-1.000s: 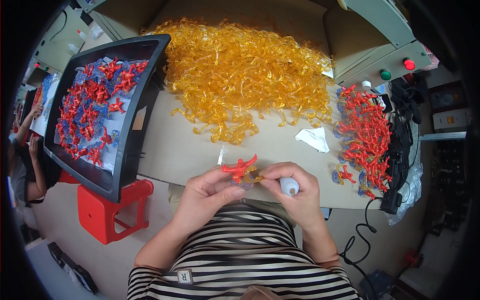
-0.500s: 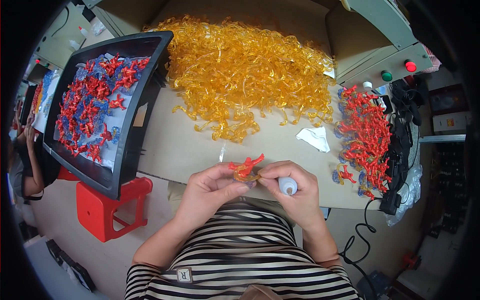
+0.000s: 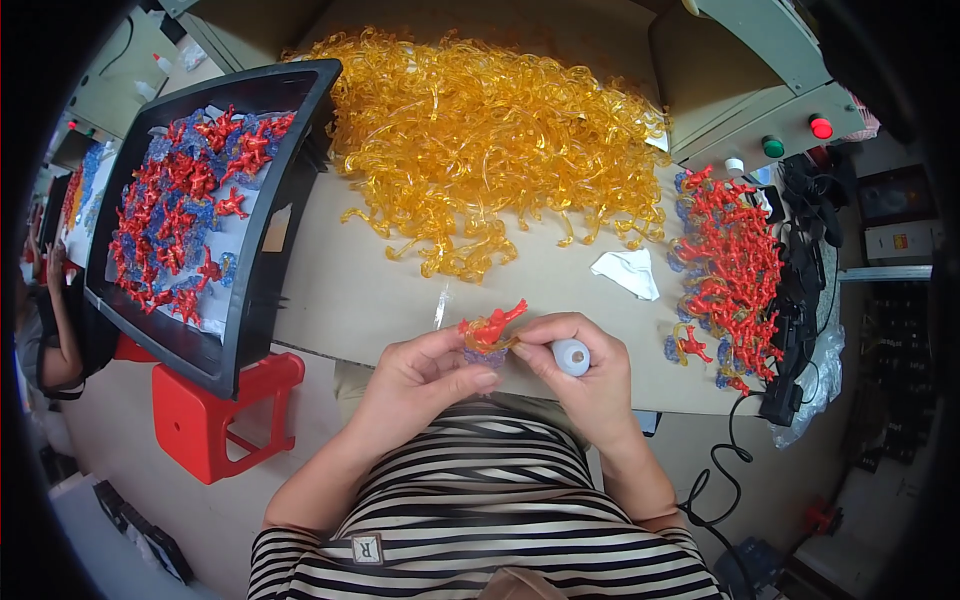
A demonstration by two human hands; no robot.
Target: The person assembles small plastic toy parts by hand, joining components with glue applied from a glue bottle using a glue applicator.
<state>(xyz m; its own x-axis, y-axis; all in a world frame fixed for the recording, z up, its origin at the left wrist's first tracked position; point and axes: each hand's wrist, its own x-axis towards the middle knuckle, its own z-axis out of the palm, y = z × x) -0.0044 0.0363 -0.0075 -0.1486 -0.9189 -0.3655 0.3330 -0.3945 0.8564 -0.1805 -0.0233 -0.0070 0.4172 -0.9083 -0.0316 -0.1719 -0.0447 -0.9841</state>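
Close to the table's front edge, my left hand (image 3: 426,383) is closed on a small red figurine (image 3: 490,328) with a translucent blue base (image 3: 482,356). An amber plastic piece wraps round the figurine, its end reaching toward my right fingertips. My right hand (image 3: 584,372) is closed too: thumb and index finger pinch at that amber end while a small white squeeze bottle (image 3: 572,357) stays held in the same hand, its tip facing up. Beyond my hands lies a big heap of translucent amber curved pieces (image 3: 480,130).
A black tray (image 3: 256,300) of red-and-blue figurines stands tilted at left, above a red stool (image 3: 190,420). More figurines (image 3: 735,280) pile up at right, beside black cables (image 3: 810,210) and a machine with buttons (image 3: 772,147). White paper (image 3: 627,273) lies between. Another person's arm (image 3: 62,320) shows far left.
My right hand has shifted slightly up and left, with the bottle turned more upright. The figurine has tipped a little in my left hand, which keeps its hold.
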